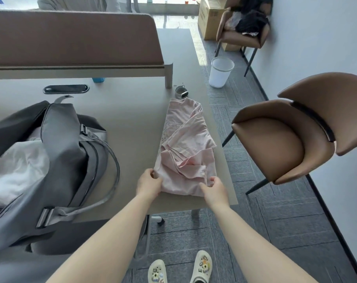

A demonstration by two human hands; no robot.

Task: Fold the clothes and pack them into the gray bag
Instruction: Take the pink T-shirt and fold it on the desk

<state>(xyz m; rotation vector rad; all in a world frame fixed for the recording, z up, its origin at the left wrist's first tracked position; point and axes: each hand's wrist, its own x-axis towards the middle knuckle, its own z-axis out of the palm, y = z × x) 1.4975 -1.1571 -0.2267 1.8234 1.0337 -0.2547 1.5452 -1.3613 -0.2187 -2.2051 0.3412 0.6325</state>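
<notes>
Pinching pink shirt [186, 152] near hem: left hand [149, 183], apparently right hand [214, 189] too.

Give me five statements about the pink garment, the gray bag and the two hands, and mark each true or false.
1. Both hands grip the near edge of the pink garment: the left hand and the right hand. True.
2. The gray bag is zipped shut. False: it lies open, with white fabric showing inside.
3. The pink garment lies on the table, to the right of the bag. True.
4. The pink garment is already packed in the bag. False: it is still on the table.
5. A white bin stands on the table. False: it stands on the floor beyond the table.
</notes>
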